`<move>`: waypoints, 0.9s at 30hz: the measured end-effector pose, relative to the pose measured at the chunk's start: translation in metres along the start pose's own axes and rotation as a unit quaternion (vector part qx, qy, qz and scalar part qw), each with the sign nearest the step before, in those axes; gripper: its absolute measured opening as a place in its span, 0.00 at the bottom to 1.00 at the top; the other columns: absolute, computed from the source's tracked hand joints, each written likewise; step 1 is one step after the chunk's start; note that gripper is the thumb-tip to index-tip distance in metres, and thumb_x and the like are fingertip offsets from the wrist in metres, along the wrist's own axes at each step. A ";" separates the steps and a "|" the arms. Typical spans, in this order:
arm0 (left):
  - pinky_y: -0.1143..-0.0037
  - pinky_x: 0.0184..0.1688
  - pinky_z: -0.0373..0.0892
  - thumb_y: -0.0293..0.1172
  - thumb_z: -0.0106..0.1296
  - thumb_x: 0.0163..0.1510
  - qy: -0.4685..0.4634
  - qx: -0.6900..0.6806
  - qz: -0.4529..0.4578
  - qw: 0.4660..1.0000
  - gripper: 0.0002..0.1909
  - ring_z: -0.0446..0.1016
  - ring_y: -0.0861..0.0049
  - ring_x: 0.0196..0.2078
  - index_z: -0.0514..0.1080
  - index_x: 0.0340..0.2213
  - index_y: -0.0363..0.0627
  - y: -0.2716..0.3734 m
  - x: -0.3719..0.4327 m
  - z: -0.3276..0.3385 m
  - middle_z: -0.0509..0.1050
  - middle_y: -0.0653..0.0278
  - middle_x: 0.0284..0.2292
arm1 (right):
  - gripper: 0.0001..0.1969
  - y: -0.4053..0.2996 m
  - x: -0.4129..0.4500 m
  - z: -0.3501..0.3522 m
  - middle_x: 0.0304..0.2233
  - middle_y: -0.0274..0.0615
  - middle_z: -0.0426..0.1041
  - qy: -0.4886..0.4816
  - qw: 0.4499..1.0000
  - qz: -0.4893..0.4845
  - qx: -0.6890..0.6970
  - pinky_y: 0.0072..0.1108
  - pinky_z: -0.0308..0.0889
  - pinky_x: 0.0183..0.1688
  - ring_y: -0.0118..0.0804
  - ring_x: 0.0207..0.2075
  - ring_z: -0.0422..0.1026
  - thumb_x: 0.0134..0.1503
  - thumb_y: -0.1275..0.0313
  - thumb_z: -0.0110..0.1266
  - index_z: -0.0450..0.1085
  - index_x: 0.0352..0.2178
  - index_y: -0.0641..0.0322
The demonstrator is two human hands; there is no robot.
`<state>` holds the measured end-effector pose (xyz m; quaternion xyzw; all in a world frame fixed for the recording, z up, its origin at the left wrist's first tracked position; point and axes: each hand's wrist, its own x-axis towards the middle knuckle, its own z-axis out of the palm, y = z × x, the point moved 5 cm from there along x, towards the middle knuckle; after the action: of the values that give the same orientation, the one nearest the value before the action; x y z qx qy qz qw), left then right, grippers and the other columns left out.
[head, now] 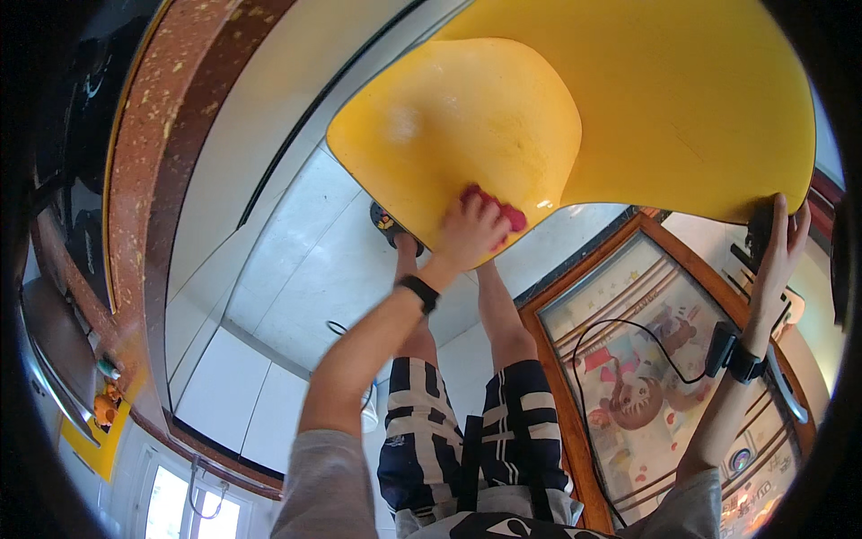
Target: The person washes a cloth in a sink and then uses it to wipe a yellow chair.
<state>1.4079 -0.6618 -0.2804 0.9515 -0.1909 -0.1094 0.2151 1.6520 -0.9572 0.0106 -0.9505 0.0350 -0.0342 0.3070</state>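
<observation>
A yellow moulded chair (640,101) with a smooth, shiny surface fills the upper part of the head view. My left hand (470,232), with a black band at its wrist, presses a crumpled dark-red cloth (513,217) against the lower edge of the chair's rounded, nearer part. Some of the cloth is hidden under my fingers. At the far right my right hand (784,239) grips the lower corner of the chair's larger part, its fingers over the rim. A strapped device with a black cable (592,330) is on that wrist.
A reddish speckled counter (158,121) edges the left side, above white cabinets (222,384). Pale floor tiles (303,249) lie below the chair. A wood-framed door or panel with cartoon pictures (633,397) stands at right, beside a grey curved handle (784,387). My legs are under the chair.
</observation>
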 end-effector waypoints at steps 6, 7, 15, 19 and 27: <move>0.63 0.44 0.67 0.38 0.62 0.41 0.089 0.081 -0.285 0.951 0.26 0.66 0.59 0.48 0.65 0.43 0.52 -0.200 -0.008 -0.093 0.65 0.60 0.43 | 0.25 -0.018 -0.002 0.007 0.52 0.45 0.64 0.031 0.999 -0.027 -0.009 0.22 0.55 0.56 0.34 0.53 0.63 0.62 0.60 0.49 0.59 0.55 0.66; 0.64 0.45 0.68 0.37 0.65 0.40 0.111 0.072 -0.323 0.937 0.29 0.66 0.58 0.48 0.65 0.44 0.52 -0.214 -0.017 -0.100 0.66 0.59 0.44 | 0.25 -0.016 -0.001 0.008 0.52 0.45 0.64 0.026 0.999 -0.032 -0.008 0.22 0.55 0.56 0.34 0.53 0.63 0.62 0.60 0.49 0.59 0.55 0.66; 0.61 0.47 0.67 0.32 0.60 0.45 0.313 -0.092 -0.539 0.777 0.26 0.67 0.50 0.47 0.63 0.46 0.48 -0.168 -0.063 -0.065 0.64 0.51 0.47 | 0.24 -0.012 0.002 0.014 0.50 0.44 0.67 -0.002 0.999 -0.025 0.044 0.20 0.58 0.52 0.31 0.50 0.64 0.62 0.63 0.49 0.57 0.55 0.65; 0.60 0.53 0.62 0.29 0.61 0.41 0.236 -0.142 -0.516 0.811 0.30 0.60 0.49 0.54 0.64 0.48 0.50 -0.058 -0.071 -0.006 0.59 0.51 0.52 | 0.23 -0.026 -0.002 0.019 0.46 0.42 0.67 -0.013 0.999 -0.025 0.029 0.22 0.56 0.53 0.32 0.48 0.64 0.63 0.62 0.48 0.57 0.54 0.64; 0.59 0.51 0.63 0.32 0.48 0.49 0.087 0.014 -0.227 0.970 0.20 0.59 0.52 0.55 0.67 0.47 0.61 -0.033 -0.083 0.016 0.64 0.55 0.50 | 0.24 -0.046 -0.012 0.026 0.47 0.46 0.67 -0.060 0.996 -0.069 -0.022 0.23 0.58 0.52 0.34 0.49 0.64 0.64 0.61 0.45 0.55 0.55 0.65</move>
<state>1.3387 -0.6060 -0.2993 0.9786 0.0481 -0.0693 0.1875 1.6444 -0.9042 0.0157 -0.9574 -0.0483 0.0029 0.2847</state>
